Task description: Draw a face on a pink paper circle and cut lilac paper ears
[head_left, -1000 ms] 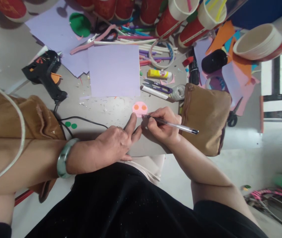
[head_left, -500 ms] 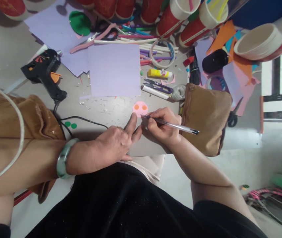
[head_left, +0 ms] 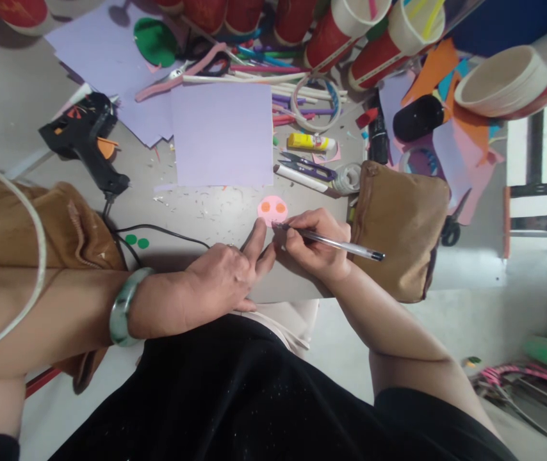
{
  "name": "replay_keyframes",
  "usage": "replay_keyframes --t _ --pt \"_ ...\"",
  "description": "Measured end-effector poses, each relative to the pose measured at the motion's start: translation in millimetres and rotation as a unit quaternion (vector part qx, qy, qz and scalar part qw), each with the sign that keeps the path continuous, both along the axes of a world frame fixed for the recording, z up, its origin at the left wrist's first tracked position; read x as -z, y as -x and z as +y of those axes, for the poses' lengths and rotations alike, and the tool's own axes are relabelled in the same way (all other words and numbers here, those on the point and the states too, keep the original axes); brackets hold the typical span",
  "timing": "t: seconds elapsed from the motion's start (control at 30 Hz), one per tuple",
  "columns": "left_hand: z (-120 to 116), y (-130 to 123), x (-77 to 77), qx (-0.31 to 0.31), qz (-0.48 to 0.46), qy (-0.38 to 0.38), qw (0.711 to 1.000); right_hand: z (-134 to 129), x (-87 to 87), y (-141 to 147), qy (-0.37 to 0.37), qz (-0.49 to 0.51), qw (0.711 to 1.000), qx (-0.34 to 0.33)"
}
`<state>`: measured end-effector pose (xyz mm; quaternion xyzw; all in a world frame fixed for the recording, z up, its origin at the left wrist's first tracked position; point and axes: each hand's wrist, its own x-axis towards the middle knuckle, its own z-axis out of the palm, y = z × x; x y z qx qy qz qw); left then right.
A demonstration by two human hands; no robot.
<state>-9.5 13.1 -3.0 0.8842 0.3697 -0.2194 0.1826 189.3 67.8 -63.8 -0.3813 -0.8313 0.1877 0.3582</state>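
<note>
A small pink paper circle (head_left: 273,202) with two orange dots lies flat on the grey table. My left hand (head_left: 230,272) rests on the table with its fingers stretched out, the index fingertip pressing the circle's lower left edge. It holds nothing. In my right hand (head_left: 321,243) a clear pen (head_left: 350,245) with a black end is gripped between thumb and fingers. Its tip touches the lower part of the pink circle, where a faint mark shows. A sheet of lilac paper (head_left: 223,134) lies just beyond the circle.
A black glue gun (head_left: 86,144) with its cord is at the left, near two green paper dots (head_left: 138,242). Thread snips (head_left: 307,166), a yellow glue stick (head_left: 309,141) and a tape roll (head_left: 316,102) lie beyond my right hand. A brown cloth bundle (head_left: 398,230) sits at the right.
The pen tip has shifted very slightly left on the pink circle, with my right hand still gripping the pen. My left hand stays in place.
</note>
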Motion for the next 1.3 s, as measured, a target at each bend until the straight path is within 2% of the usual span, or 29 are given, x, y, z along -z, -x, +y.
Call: replay_keyframes --t 0.17,0.33,0.57,0.83,1.0,1.17,1.3 --pt "0.1 0.1 0.9 0.002 0.005 0.006 1.0 -0.6 0.0 -0.4 0.022 -0.027 0.999 0.02" --pt "-1.0 0.7 1.4 0.003 -0.001 -0.005 1.0 -0.7 -1.4 0.1 0.036 -0.01 0.998 0.053" --pt "-4.7 3.4 7.1 -0.002 -0.026 -0.029 0.999 0.6 -2.6 2.5 0.048 -0.021 0.998 0.047" --pt "-4.6 2.5 5.5 0.001 -0.02 -0.018 1.0 1.3 -2.5 2.4 0.054 -0.01 0.998 0.033" --pt "-5.6 2.7 7.3 0.01 -0.016 -0.041 0.999 1.0 -1.8 1.9 0.067 -0.023 0.997 0.035" --pt "-2.7 1.2 3.3 0.01 -0.005 -0.021 1.0 1.2 -1.2 2.0 0.065 -0.01 0.997 0.03" --pt "-7.7 4.6 12.0 0.004 -0.023 -0.046 0.999 1.8 -1.1 2.0 0.051 -0.011 0.998 0.027"
